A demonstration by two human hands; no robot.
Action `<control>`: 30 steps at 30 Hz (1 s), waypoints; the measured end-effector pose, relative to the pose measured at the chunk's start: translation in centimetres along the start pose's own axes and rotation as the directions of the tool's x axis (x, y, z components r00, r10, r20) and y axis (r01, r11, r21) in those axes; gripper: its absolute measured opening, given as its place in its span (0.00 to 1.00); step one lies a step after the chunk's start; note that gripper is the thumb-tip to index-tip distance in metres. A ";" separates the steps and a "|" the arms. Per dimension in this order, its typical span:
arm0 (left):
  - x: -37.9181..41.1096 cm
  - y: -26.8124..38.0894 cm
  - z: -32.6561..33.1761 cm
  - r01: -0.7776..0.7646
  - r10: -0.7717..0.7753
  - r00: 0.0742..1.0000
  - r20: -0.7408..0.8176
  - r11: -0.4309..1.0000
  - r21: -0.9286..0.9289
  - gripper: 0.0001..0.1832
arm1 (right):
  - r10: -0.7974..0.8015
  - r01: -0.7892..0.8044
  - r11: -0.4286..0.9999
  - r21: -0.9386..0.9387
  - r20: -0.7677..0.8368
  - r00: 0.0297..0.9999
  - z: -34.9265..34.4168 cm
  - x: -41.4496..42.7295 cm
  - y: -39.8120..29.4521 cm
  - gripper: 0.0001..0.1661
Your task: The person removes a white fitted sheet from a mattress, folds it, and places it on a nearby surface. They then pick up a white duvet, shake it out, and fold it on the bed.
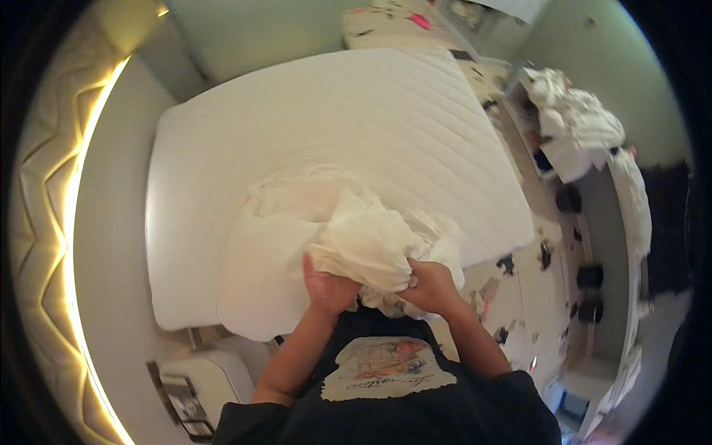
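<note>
A bunched white cloth [367, 239], perhaps a sheet, is gathered in front of my body over the near edge of a white mattress [334, 117]. My left hand [329, 286] supports its lower left side, palm turned towards the fabric, fingers partly hidden under it. On the right, my right hand [431, 283] pinches the cloth between thumb and fingers. Loose folds hang below and to the right of my hands. Part of the fabric spreads flat to the left on the mattress.
Left of the mattress stands a padded headboard [50, 222] with a light strip. A white nightstand [214, 375] is at lower left. Rumpled white bedding [578, 122] lies on a desk at right. Small dark items are scattered over the pale floor [534, 300].
</note>
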State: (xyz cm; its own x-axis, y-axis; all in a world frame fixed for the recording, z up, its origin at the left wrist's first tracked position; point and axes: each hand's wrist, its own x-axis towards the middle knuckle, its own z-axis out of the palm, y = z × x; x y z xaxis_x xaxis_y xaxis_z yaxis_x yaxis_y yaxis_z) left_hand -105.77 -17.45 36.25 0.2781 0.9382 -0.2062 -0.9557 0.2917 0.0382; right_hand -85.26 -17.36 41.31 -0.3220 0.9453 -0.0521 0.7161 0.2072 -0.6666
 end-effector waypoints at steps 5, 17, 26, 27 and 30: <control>3.4 1.4 -11.6 -0.004 0.011 0.997 -0.075 0.994 0.105 0.52 | 0.047 -0.037 0.997 -0.072 0.139 0.989 -3.2 -4.4 -1.9 0.19; 14.8 -7.2 2.7 0.247 -0.289 0.955 0.071 0.903 0.353 0.41 | 0.531 -0.532 0.846 0.033 -0.151 0.834 -7.4 -18.7 5.1 0.31; 14.1 -24.4 10.9 0.387 -0.544 0.839 0.018 0.620 0.683 0.25 | 0.590 -0.323 0.804 0.499 -0.605 0.534 -17.1 -32.6 10.6 0.58; 13.7 -26.4 12.2 0.318 -0.441 0.897 -0.040 0.577 0.752 0.20 | 0.580 -0.326 0.815 0.479 -0.674 0.458 -18.6 -34.7 10.7 0.57; 15.9 -29.4 14.0 0.271 -0.317 0.947 -0.055 0.691 0.671 0.18 | 0.558 -0.249 0.824 0.509 -0.803 0.208 -22.6 -41.2 10.1 0.53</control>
State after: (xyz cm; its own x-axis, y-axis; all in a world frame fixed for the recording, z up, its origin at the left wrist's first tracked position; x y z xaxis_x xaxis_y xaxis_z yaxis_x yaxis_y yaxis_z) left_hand -71.93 -8.54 45.54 0.5613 0.7852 -0.2616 -0.5203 0.5806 0.6263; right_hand -50.78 -48.54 53.53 0.8303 0.5146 0.2142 0.3553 -0.1924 -0.9147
